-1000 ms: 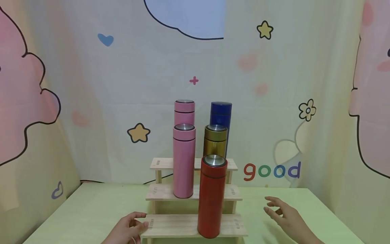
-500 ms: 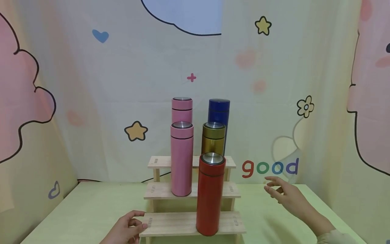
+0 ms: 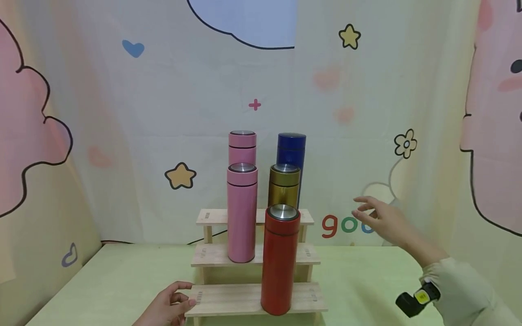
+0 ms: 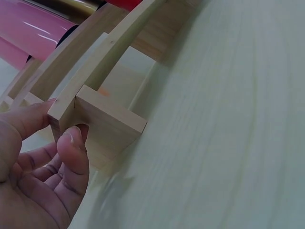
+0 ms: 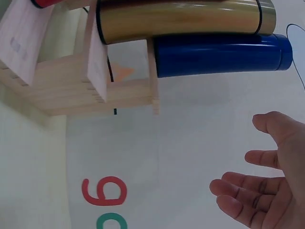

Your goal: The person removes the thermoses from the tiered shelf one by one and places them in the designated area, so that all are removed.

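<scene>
A three-step wooden display stand (image 3: 228, 299) holds upright thermos bottles. My left hand (image 3: 166, 304) pinches the left end of its lowest step; the left wrist view shows the fingers (image 4: 71, 152) at that board's corner. My right hand (image 3: 381, 219) is in the air to the right of the stand, fingers loosely spread, holding nothing. Nearest to it is the blue thermos (image 5: 219, 55) on the top step. On the middle step are a gold thermos (image 3: 284, 185) and a pink thermos (image 3: 242, 217). Another pink thermos (image 3: 242, 149) is behind, partly hidden. A red thermos (image 3: 279, 267) stands on the lowest step.
The stand sits on a pale green tabletop (image 3: 110, 280). Behind and at both sides hangs a printed cloth backdrop (image 3: 195, 90) with stars, clouds and lettering. A black and yellow device (image 3: 420, 299) is strapped at my right sleeve (image 3: 456, 290).
My right hand has risen from near the tabletop to about the height of the lettering, bringing the sleeve and wrist device into view. The left hand keeps its place at the stand; the bottles stay put.
</scene>
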`<state>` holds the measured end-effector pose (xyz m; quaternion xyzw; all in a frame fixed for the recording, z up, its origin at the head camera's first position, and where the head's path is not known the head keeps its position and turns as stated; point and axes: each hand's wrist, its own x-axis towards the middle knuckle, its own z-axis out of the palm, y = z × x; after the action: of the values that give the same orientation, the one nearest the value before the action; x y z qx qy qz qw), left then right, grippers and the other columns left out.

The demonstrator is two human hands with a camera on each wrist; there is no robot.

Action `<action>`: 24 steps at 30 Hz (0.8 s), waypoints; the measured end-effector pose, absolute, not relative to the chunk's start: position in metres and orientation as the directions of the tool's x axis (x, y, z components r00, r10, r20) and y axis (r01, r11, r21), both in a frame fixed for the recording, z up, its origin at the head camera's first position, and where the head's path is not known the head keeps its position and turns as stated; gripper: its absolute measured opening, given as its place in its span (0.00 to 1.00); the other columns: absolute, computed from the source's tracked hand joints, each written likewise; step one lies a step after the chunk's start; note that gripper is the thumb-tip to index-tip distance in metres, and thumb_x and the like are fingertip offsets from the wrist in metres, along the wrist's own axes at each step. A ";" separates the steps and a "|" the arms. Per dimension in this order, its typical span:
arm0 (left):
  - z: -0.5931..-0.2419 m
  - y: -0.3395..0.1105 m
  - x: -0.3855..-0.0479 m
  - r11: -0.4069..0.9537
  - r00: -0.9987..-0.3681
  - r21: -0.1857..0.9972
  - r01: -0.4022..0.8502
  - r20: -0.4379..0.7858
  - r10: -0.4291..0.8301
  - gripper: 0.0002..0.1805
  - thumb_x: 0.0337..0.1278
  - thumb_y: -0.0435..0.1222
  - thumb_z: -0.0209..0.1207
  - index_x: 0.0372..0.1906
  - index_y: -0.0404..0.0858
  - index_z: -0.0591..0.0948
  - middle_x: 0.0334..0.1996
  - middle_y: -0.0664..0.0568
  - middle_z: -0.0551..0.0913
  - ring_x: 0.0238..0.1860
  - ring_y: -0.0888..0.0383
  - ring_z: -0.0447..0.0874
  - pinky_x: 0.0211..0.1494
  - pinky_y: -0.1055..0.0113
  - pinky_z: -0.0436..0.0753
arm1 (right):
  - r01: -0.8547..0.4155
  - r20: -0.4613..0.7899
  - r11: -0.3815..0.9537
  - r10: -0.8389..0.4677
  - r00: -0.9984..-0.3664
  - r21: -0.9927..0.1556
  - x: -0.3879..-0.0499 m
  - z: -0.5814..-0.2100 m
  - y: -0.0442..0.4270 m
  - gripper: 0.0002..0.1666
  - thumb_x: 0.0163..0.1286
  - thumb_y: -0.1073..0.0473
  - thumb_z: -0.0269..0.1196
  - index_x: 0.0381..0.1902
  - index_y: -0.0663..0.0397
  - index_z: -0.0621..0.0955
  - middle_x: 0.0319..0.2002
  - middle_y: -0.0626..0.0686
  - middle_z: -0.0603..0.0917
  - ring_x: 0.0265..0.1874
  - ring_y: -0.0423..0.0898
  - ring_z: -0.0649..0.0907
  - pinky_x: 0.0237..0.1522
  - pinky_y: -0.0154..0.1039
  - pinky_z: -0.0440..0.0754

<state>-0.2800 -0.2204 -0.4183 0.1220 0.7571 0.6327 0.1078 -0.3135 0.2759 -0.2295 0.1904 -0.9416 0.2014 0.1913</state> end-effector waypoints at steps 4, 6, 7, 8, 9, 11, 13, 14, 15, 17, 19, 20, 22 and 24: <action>-0.420 -0.221 -0.281 0.165 -0.945 0.985 0.059 0.002 0.326 0.39 0.63 0.43 0.60 0.63 0.20 0.57 0.31 0.55 0.78 0.22 0.61 0.74 0.27 0.71 0.77 | -0.421 0.425 0.863 -0.283 -0.860 -0.279 -0.315 -0.207 0.275 0.32 0.73 0.45 0.55 0.65 0.61 0.68 0.52 0.68 0.81 0.42 0.56 0.84 0.42 0.51 0.83; -0.420 -0.221 -0.282 0.161 -0.945 0.985 0.061 0.005 0.327 0.39 0.62 0.43 0.61 0.63 0.19 0.57 0.31 0.55 0.78 0.22 0.62 0.75 0.28 0.71 0.77 | -0.416 0.415 0.869 -0.286 -0.864 -0.269 -0.316 -0.199 0.273 0.33 0.73 0.44 0.54 0.66 0.61 0.67 0.53 0.68 0.80 0.44 0.58 0.84 0.45 0.54 0.82; -0.420 -0.221 -0.282 0.159 -0.945 0.985 0.061 0.006 0.327 0.39 0.62 0.43 0.61 0.63 0.19 0.57 0.30 0.55 0.78 0.22 0.62 0.75 0.28 0.71 0.77 | -0.412 0.409 0.873 -0.286 -0.866 -0.262 -0.316 -0.195 0.272 0.33 0.73 0.44 0.54 0.66 0.61 0.67 0.53 0.68 0.80 0.45 0.58 0.83 0.46 0.55 0.82; -0.420 -0.221 -0.282 0.157 -0.945 0.986 0.059 0.005 0.326 0.39 0.62 0.43 0.61 0.63 0.19 0.57 0.30 0.56 0.78 0.22 0.62 0.75 0.28 0.71 0.77 | -0.411 0.405 0.874 -0.288 -0.868 -0.258 -0.317 -0.191 0.271 0.34 0.73 0.43 0.53 0.66 0.61 0.67 0.54 0.68 0.80 0.46 0.60 0.83 0.46 0.55 0.81; -0.420 -0.220 -0.282 0.152 -0.945 0.987 0.056 0.003 0.326 0.39 0.62 0.43 0.61 0.63 0.19 0.57 0.30 0.56 0.78 0.22 0.62 0.75 0.28 0.72 0.77 | -0.411 0.401 0.877 -0.292 -0.868 -0.251 -0.317 -0.188 0.270 0.34 0.73 0.43 0.53 0.66 0.61 0.67 0.54 0.68 0.80 0.47 0.60 0.83 0.47 0.56 0.81; -0.420 -0.221 -0.282 0.142 -0.946 0.989 0.047 -0.002 0.324 0.39 0.62 0.43 0.61 0.63 0.19 0.57 0.30 0.56 0.78 0.23 0.63 0.74 0.28 0.72 0.76 | -0.407 0.390 0.882 -0.297 -0.872 -0.238 -0.319 -0.182 0.267 0.34 0.74 0.43 0.53 0.66 0.61 0.66 0.54 0.68 0.79 0.48 0.62 0.82 0.48 0.58 0.80; -0.421 -0.221 -0.281 0.135 -0.947 0.990 0.041 -0.005 0.322 0.39 0.62 0.42 0.61 0.63 0.19 0.57 0.29 0.57 0.78 0.22 0.63 0.74 0.28 0.72 0.76 | -0.404 0.383 0.885 -0.299 -0.874 -0.232 -0.322 -0.176 0.265 0.34 0.74 0.43 0.52 0.66 0.61 0.66 0.54 0.69 0.79 0.49 0.64 0.81 0.48 0.59 0.79; -0.421 -0.221 -0.282 0.131 -0.947 0.991 0.039 -0.005 0.322 0.39 0.62 0.42 0.61 0.63 0.19 0.57 0.29 0.57 0.78 0.22 0.63 0.73 0.28 0.72 0.76 | -0.402 0.380 0.886 -0.298 -0.876 -0.231 -0.323 -0.173 0.263 0.34 0.74 0.43 0.52 0.67 0.61 0.66 0.54 0.69 0.79 0.50 0.64 0.81 0.49 0.59 0.79; -0.421 -0.220 -0.282 0.131 -0.947 0.991 0.039 -0.005 0.322 0.39 0.62 0.42 0.61 0.63 0.19 0.57 0.29 0.57 0.78 0.22 0.63 0.73 0.28 0.72 0.75 | -0.399 0.375 0.887 -0.297 -0.878 -0.232 -0.325 -0.169 0.262 0.34 0.74 0.43 0.52 0.67 0.61 0.66 0.55 0.69 0.79 0.50 0.65 0.81 0.49 0.59 0.79; -0.420 -0.220 -0.282 0.129 -0.947 0.991 0.038 -0.005 0.320 0.39 0.61 0.42 0.62 0.63 0.19 0.58 0.29 0.57 0.78 0.22 0.63 0.73 0.28 0.73 0.75 | -0.396 0.364 0.886 -0.296 -0.883 -0.241 -0.329 -0.162 0.258 0.34 0.74 0.43 0.51 0.67 0.61 0.65 0.55 0.69 0.78 0.51 0.64 0.81 0.50 0.59 0.79; -0.421 -0.220 -0.282 0.124 -0.947 0.992 0.036 -0.006 0.320 0.39 0.61 0.42 0.62 0.63 0.19 0.58 0.29 0.57 0.78 0.22 0.63 0.72 0.28 0.72 0.75 | -0.394 0.354 0.884 -0.295 -0.887 -0.251 -0.331 -0.155 0.253 0.34 0.75 0.43 0.51 0.68 0.60 0.64 0.56 0.69 0.77 0.51 0.64 0.81 0.50 0.58 0.79; -0.421 -0.220 -0.283 0.121 -0.948 0.992 0.033 -0.007 0.319 0.39 0.61 0.42 0.62 0.63 0.20 0.58 0.29 0.57 0.78 0.22 0.62 0.72 0.28 0.72 0.75 | -0.397 0.350 0.880 -0.297 -0.888 -0.260 -0.332 -0.151 0.250 0.35 0.75 0.43 0.51 0.69 0.60 0.63 0.57 0.69 0.77 0.51 0.63 0.81 0.50 0.58 0.79; -0.422 -0.220 -0.283 0.118 -0.949 0.993 0.029 -0.009 0.315 0.38 0.61 0.42 0.62 0.63 0.20 0.58 0.29 0.57 0.78 0.22 0.62 0.72 0.29 0.72 0.75 | -0.404 0.347 0.871 -0.301 -0.888 -0.280 -0.334 -0.144 0.244 0.36 0.75 0.42 0.50 0.69 0.60 0.62 0.58 0.69 0.76 0.51 0.63 0.81 0.49 0.56 0.80; -0.423 -0.221 -0.283 0.119 -0.950 0.993 0.029 -0.009 0.312 0.38 0.61 0.42 0.62 0.63 0.20 0.58 0.29 0.57 0.78 0.22 0.62 0.72 0.29 0.71 0.76 | -0.409 0.349 0.862 -0.300 -0.888 -0.299 -0.337 -0.138 0.237 0.36 0.74 0.41 0.50 0.70 0.59 0.62 0.58 0.69 0.76 0.51 0.62 0.81 0.49 0.54 0.81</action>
<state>-0.2834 -0.2208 -0.4228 0.1153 0.7400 0.6537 0.1083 -0.3370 0.2367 -0.1382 0.1859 -0.9537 0.1853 0.1469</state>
